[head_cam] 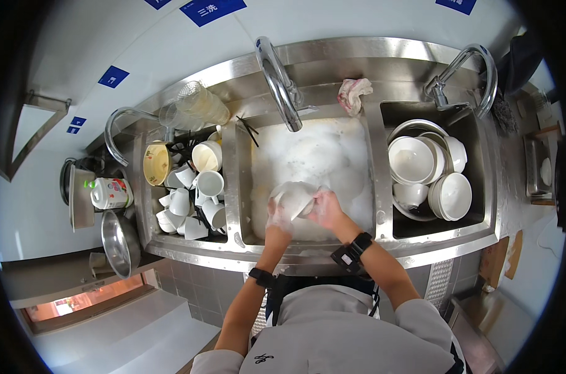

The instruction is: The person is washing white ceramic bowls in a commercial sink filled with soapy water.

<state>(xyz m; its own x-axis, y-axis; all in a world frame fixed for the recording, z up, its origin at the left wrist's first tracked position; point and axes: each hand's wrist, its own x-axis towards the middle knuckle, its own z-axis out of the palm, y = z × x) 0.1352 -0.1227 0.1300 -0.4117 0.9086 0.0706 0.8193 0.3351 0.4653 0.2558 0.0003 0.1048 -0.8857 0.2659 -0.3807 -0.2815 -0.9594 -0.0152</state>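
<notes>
Both hands are over the middle sink basin (245,201), which is full of white suds (318,152). Between them is a wet, foamy white bowl (292,194), tilted on its side. My left hand (280,216) grips its left part, and some of those fingers are hidden by foam and the bowl. On the right, my right hand (326,208) holds the rim with suds over the fingers. Whether a cloth or sponge is in either hand cannot be seen. A chrome faucet (280,86) arches above the far side of the suds.
White mugs (210,183) and a yellow bowl (157,163) crowd the left basin. Stacked white bowls (411,160) sit in the right basin. Stacked clear cups (201,105), black chopsticks (249,128) and a crumpled cloth (354,96) lie along the back. A detergent jug (112,193) and metal bowl (120,243) stand left.
</notes>
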